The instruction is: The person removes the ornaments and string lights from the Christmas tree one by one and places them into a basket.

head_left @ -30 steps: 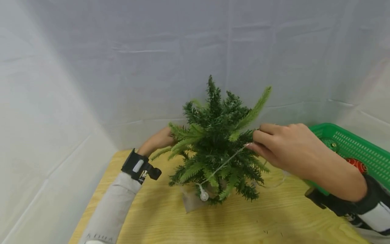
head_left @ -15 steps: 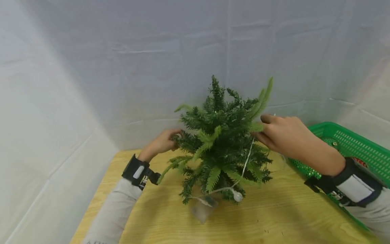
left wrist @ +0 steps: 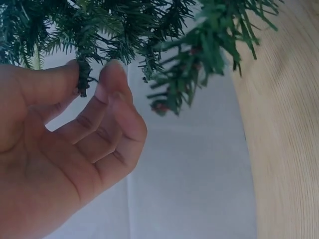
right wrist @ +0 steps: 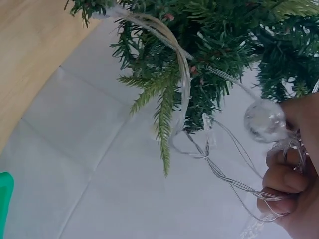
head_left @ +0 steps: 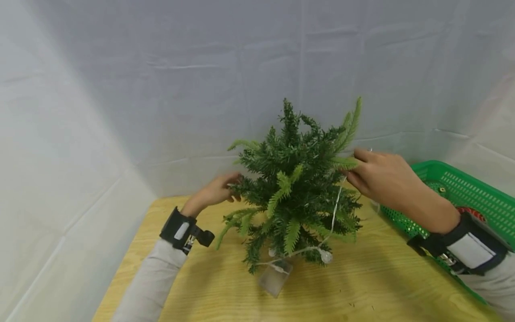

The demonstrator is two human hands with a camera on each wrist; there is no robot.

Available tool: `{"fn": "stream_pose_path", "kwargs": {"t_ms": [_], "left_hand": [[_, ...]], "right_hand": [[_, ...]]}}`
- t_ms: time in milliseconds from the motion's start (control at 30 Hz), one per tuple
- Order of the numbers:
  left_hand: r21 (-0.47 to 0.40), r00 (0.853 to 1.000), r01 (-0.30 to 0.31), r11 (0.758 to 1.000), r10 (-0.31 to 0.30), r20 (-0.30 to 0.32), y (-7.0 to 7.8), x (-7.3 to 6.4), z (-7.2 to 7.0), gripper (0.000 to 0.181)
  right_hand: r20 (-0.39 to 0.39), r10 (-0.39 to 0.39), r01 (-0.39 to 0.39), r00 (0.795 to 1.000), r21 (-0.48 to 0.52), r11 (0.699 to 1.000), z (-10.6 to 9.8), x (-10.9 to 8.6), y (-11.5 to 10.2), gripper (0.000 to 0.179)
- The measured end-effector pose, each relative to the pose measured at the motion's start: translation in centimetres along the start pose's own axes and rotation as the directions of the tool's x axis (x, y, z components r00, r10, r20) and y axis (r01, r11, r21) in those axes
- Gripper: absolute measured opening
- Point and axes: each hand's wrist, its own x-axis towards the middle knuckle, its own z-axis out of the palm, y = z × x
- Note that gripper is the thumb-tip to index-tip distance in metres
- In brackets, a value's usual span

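Observation:
A small artificial Christmas tree [head_left: 301, 197] stands on the wooden table between both hands. My left hand [head_left: 217, 190] is at its left side; in the left wrist view the thumb rests against a branch tip [left wrist: 83, 77], and a narrow gap shows between the tip and the bent index finger. On the right, my right hand [head_left: 386, 179] grips string lights, with clear wires [right wrist: 234, 185] gathered in curled fingers and a round bulb [right wrist: 264, 120] beside them. One wire runs down the tree's front to a bulb [head_left: 325, 256] and towards a translucent box [head_left: 275, 281] near the base.
A green plastic basket [head_left: 436, 164] stands at the right, partly behind the right forearm, with a red bauble [head_left: 471, 213] and a green bauble [head_left: 436, 185] inside. White cloth walls [head_left: 193, 89] rise behind and to the left of the table [head_left: 209, 286].
The tree has turned, and its front branches, the hanging bulb and the box have shifted right. My right hand has moved a little right and up with the wire; the left fingers have loosened.

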Motion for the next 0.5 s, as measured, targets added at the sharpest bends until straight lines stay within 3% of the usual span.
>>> {"fn": "stream_pose_path", "kwargs": {"t_ms": [133,200,267,300,400,500], "left_hand": [[-0.019,1.0,-0.007,1.0,0.007,0.005,0.2,-0.1,0.1,0.062],[-0.023,1.0,-0.006,1.0,0.006,0.01,0.2,-0.2,0.2,0.063],[-0.019,1.0,-0.01,1.0,0.011,0.012,0.1,-0.2,0.3,0.063],[-0.019,1.0,-0.01,1.0,0.01,0.01,0.1,-0.2,0.3,0.063],[-0.015,1.0,-0.01,1.0,0.01,0.001,0.0,-0.1,0.4,0.065],[-0.008,1.0,-0.009,1.0,0.009,-0.002,0.1,-0.1,0.4,0.062]], "right_hand": [[0.017,0.008,-0.007,1.0,-0.039,0.999,0.5,0.6,0.0,0.009],[0.05,0.032,-0.03,0.998,-0.042,0.999,0.9,1.0,-0.1,0.016],[0.112,0.08,-0.077,0.99,-0.036,0.996,1.1,1.6,-0.3,0.008],[0.144,0.11,-0.106,0.984,-0.03,0.994,1.2,1.9,-0.4,0.001],[0.259,0.188,-0.189,0.947,-0.024,0.982,1.4,2.8,-0.4,0.015],[0.361,0.223,-0.236,0.905,-0.009,0.972,1.7,3.6,-0.3,0.019]]}}
